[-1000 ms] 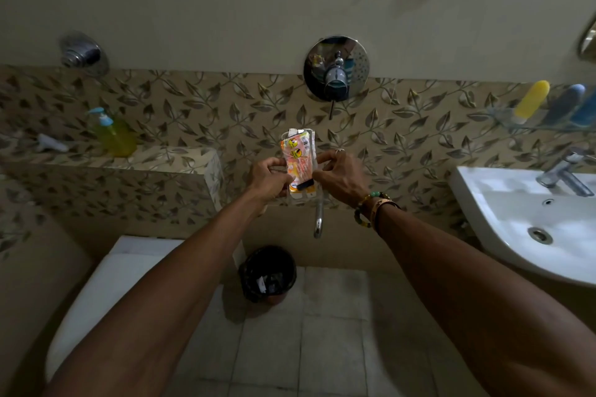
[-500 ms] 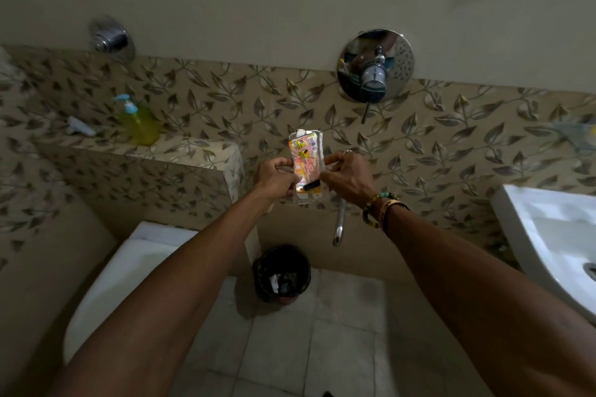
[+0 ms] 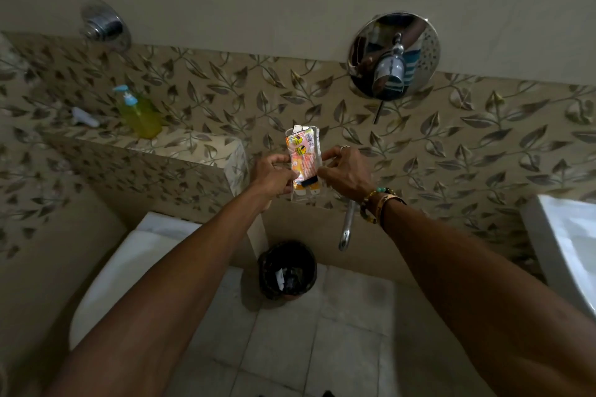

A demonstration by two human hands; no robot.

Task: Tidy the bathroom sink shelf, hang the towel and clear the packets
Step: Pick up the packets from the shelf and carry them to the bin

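Judged partway through the packet-clearing part of the task: held up at centre frame, a flat orange-and-yellow printed packet in clear plastic backing (image 3: 303, 162), not yet dropped into the small round black bin (image 3: 288, 270) on the pale floor tiles below it, lower centre. Seen inside that bin, some scraps, hard to identify. No towel and no sink shelf in view, so impossible to tell how those parts stood; only the rim of a white basin (image 3: 561, 251) at the right edge. Left on the leaf-patterned tiled ledge (image 3: 180, 147) at upper left: a yellow pump bottle with a blue top (image 3: 138, 113) and a small white tube (image 3: 85, 117) beside it. Both arms stretched forward and converging. Left hand (image 3: 274, 176) pinched on the packet's left edge, right hand (image 3: 346, 171), beaded bracelets at the wrist, pinched on its right edge, packet upright between them.
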